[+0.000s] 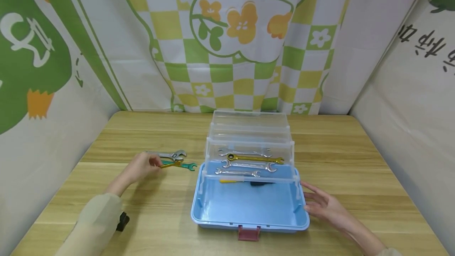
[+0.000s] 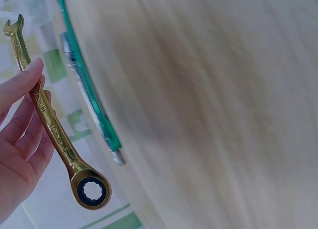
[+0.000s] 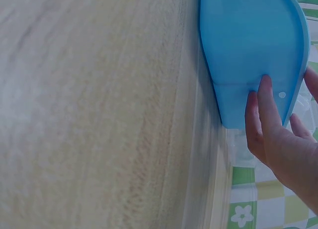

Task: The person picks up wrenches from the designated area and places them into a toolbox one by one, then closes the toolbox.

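Observation:
My left hand (image 1: pixel 143 166) pinches a gold combination wrench (image 2: pixel 55 127) between thumb and fingers, with its ratcheting ring end pointing away from the grip. A green wrench (image 1: pixel 187 166) and a silver adjustable wrench (image 1: pixel 175 155) lie on the table beside that hand. At the right side of a blue toolbox (image 1: pixel 215 223), my right hand (image 1: pixel 326 208) rests its extended fingers against the wall and rim. Across the box's raised clear tray (image 1: pixel 249 177) lie several silver open-end wrenches (image 1: pixel 249 165) and another gold ratcheting wrench (image 1: pixel 256 159).
An orange-handled tool (image 1: pixel 229 181) and a black item (image 1: pixel 259 183) are partly hidden under the tray. The toolbox's red latch (image 1: pixel 249 233) hangs at the front. Patterned curtain (image 1: pixel 241 86) borders the back of the wooden table (image 1: pixel 160 208).

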Available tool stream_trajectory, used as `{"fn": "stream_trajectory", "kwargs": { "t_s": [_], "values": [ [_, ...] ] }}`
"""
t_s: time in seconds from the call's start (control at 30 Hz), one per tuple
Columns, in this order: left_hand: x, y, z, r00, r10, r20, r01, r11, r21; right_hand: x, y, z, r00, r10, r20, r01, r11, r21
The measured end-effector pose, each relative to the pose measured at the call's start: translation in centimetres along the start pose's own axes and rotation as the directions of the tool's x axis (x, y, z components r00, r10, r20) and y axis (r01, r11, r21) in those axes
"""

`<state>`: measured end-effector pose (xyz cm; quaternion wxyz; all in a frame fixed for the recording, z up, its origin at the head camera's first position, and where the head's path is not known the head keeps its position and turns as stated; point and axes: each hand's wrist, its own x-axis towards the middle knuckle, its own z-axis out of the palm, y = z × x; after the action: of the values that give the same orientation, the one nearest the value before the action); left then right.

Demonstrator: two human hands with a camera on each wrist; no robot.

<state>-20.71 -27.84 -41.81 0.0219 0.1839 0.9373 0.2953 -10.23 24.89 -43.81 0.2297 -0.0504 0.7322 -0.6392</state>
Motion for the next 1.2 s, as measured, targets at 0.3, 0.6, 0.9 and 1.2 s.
{"fn": "stream_trajectory", "kwargs": {
  "t_s": [0.3,0.6,0.9,1.2],
  "values": [
    [0.4,2.2,-0.3,0.998,0.009,-0.068,-0.009,1.0,-0.005,-0.1,0.1,0.0,1.0,0.001,-0.009,-0.001,1.0,-0.016],
    [1.1,3.9,-0.7,0.996,0.024,-0.089,-0.03,0.997,-0.073,-0.2,0.0,0.0,1.0,-0.019,0.009,0.019,1.0,-0.004],
    [1.8,5.8,-1.3,0.994,0.044,-0.102,-0.051,0.997,-0.066,-0.2,0.1,-0.1,0.999,-0.029,0.019,0.029,1.0,-0.007],
    [3.1,7.8,-2.2,0.988,0.096,-0.123,-0.101,0.994,-0.037,0.0,0.3,-0.1,1.0,-0.015,-0.009,0.015,1.0,-0.027]
  ]
}}
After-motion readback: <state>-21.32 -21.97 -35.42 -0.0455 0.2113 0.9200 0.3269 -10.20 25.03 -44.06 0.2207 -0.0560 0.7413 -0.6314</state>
